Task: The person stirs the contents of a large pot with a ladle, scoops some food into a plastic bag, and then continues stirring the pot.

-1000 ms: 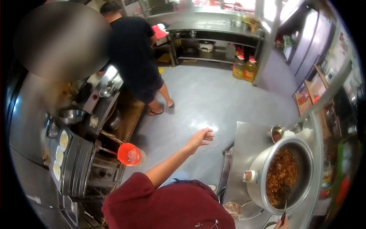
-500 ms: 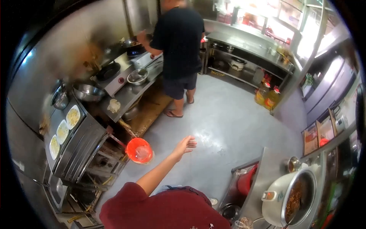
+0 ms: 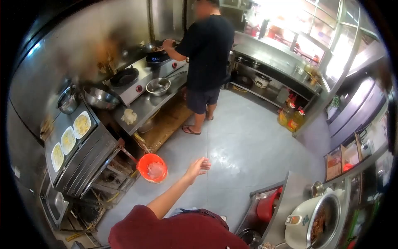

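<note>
My left hand [image 3: 198, 169] is held out in front of me over the grey floor [image 3: 240, 149]. Its fingers are stretched and slightly bent, and nothing shows in them. The closest thing to it is an orange-red bucket [image 3: 143, 167] with something pale and translucent inside, on the floor to the left; hand and bucket are apart. My right hand is out of view, beyond my dark red sleeve and shirt.
Another person [image 3: 209, 54] stands at the stove, a hand by a wok [image 3: 155, 49]. Three white plates of food [image 3: 68, 140] sit on the left counter. At lower right is a large cooker [image 3: 299, 226]. Oil bottles [image 3: 295, 120] stand on the floor.
The view has shifted a little, so my left hand and the plates sit lower in it. The other person's hand now shows by the wok. My left hand stays open.
</note>
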Demonstrator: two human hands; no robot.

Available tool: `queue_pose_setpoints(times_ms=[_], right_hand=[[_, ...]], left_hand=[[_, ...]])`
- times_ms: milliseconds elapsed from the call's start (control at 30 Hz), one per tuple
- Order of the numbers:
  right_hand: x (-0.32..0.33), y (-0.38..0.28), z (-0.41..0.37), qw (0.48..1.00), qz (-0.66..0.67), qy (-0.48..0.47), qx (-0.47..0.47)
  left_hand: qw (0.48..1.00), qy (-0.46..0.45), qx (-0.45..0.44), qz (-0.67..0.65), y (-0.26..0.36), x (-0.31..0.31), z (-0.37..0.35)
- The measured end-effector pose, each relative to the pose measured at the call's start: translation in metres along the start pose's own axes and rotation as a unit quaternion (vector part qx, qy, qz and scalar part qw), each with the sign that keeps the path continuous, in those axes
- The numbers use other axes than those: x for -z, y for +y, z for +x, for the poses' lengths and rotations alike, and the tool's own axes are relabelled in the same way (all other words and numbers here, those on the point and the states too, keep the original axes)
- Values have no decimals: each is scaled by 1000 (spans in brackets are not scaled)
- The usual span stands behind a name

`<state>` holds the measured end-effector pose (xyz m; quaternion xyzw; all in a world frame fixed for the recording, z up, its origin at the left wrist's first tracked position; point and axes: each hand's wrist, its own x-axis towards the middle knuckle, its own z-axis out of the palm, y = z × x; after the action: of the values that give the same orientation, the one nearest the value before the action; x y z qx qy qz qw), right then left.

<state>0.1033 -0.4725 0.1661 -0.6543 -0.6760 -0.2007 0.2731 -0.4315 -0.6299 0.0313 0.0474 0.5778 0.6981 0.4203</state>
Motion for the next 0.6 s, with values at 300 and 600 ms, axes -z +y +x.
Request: queue_pose_setpoints(times_ms=[300, 600], right_hand=[[0, -3, -4, 997, 66, -18, -27], [6, -12, -6, 995, 20, -52, -83]], left_hand=[[1000, -16, 0, 2, 6, 5, -2], [999, 17, -9, -27, 10, 27, -15]])
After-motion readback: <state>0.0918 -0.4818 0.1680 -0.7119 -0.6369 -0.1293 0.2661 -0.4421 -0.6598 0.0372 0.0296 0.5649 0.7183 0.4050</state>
